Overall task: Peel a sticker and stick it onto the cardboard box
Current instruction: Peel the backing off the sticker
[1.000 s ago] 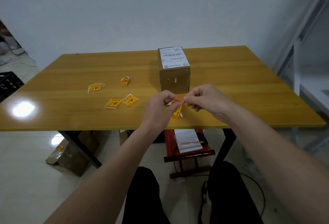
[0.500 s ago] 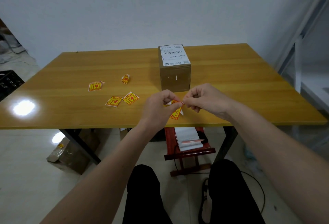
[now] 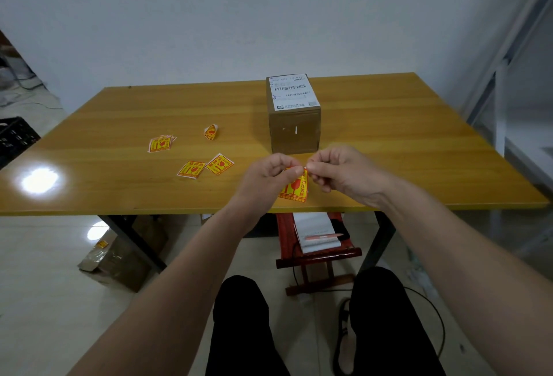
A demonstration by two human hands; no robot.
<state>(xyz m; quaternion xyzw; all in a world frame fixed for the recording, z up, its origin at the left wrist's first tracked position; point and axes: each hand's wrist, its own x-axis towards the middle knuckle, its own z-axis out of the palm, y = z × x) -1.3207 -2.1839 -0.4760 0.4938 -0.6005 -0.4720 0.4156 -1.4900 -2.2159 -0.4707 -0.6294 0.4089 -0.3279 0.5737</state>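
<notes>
my left hand (image 3: pixel 269 179) and right hand (image 3: pixel 341 175) met above the near edge of the surface (image 3: pixel 389 148), both grips narrow and pinched on the top corner of one yellow and red sticker (image 3: pixel 294 188), which hung down between them. the cardboard box (image 3: pixel 294 130) stood just behind my hands, its white shipping label (image 3: pixel 291 93) on top. loose stickers (image 3: pixel 206 167) lay to the left, one curled sticker (image 3: pixel 211 131) farther back, beside a small stack (image 3: pixel 160 143).
</notes>
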